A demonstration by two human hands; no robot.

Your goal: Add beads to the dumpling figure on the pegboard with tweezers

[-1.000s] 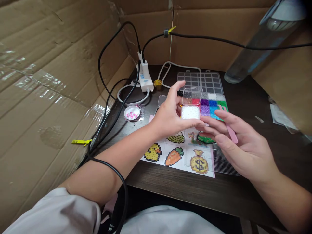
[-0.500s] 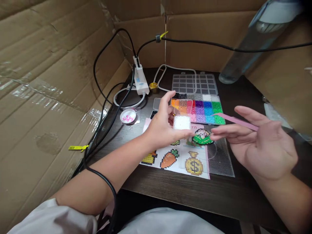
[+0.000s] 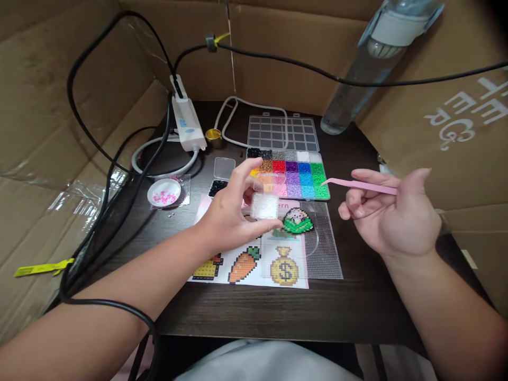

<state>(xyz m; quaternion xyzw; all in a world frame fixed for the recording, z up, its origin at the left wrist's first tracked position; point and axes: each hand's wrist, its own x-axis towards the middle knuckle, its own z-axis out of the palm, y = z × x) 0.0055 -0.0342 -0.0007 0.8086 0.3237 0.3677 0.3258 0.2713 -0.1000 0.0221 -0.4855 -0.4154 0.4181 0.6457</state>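
Observation:
My left hand (image 3: 224, 219) grips a small clear box of white beads (image 3: 265, 207) between thumb and fingers, its transparent lid (image 3: 270, 181) standing open. The box hangs above the printed pattern sheet (image 3: 299, 278). To the right, my right hand (image 3: 408, 217) is turned palm up with pink tweezers (image 3: 361, 184) held at the thumb. Their bent tip points left, near the edge of the bead case (image 3: 293, 179). A green, pink and black bead piece (image 3: 297, 221) lies on the clear pegboard (image 3: 331, 259), beneath and between my hands.
A white dish of pink beads (image 3: 164, 193) sits at left on a small pegboard. Behind are a box of black beads (image 3: 218, 188), a gold cup (image 3: 213, 137), a power strip (image 3: 187, 119) and a clear bottle (image 3: 351, 90). Black cables (image 3: 115, 301) cross my left forearm.
The view has turned right, so the table's things sit further left. My right hand has drawn away from the box and curled its fingers more. The left still holds the box.

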